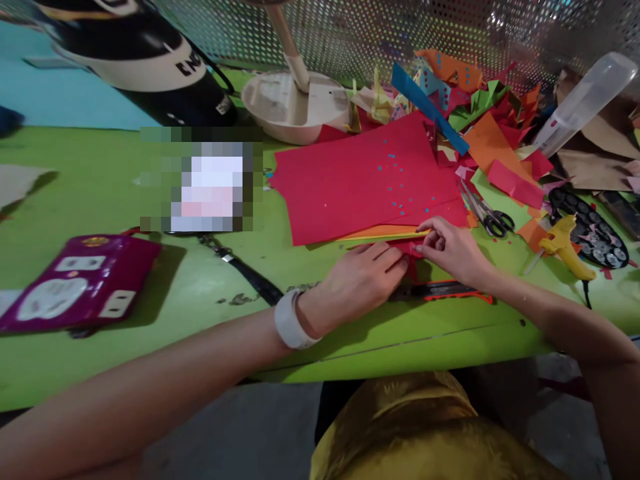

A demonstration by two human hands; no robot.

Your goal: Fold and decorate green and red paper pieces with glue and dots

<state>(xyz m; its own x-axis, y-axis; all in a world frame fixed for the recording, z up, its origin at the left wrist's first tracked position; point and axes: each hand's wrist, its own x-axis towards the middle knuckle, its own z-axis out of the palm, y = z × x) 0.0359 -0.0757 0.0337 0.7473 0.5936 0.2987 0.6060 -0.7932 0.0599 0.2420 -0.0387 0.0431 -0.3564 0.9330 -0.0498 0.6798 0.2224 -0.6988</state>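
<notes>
A small piece of red paper (411, 249) lies between my hands near the front of the green table. My left hand (363, 277), with a pale band on its wrist, rests over its left part, fingers pressed together on the paper. With thumb and index finger, my right hand (453, 252) pinches the paper's right end. Part of the paper is hidden under my left fingers. Just below the hands lies a dark, flat, long tool with an orange edge (450, 291); its left end is covered. Behind them a large red sheet (350, 183) with tiny blue bits lies over orange and yellow paper.
Scissors (487, 212), a yellow glue gun (567, 248) and a heap of coloured scraps (480, 100) are at the right. A purple power socket box (85, 280), a blurred-out phone-like object (213, 187), a lamp base (280, 110) and a black bottle (145, 63) stand left and behind.
</notes>
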